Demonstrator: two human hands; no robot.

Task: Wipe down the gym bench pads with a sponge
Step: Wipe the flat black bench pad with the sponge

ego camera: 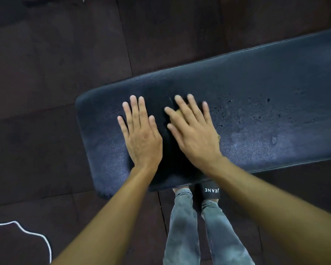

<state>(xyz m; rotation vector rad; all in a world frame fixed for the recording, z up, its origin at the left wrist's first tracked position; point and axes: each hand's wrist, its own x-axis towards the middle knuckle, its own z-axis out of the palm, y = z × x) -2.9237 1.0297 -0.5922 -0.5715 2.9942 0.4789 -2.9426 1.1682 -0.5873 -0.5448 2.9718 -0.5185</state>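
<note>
A long black gym bench pad (256,119) runs from centre left to the upper right, with wet droplets and damp patches on its right half. My left hand (140,134) lies flat on the pad near its left end, fingers spread and nothing under it. My right hand (193,131) presses down flat on a yellowish sponge (180,111), which shows only as small patches between the fingers and at the hand's right edge. The right hand is slightly blurred.
Dark rubber floor tiles (55,54) surround the bench. My legs in grey jeans (182,226) and a black slide sandal (211,190) stand at the pad's near edge. A white cord (34,233) curls on the floor at lower left.
</note>
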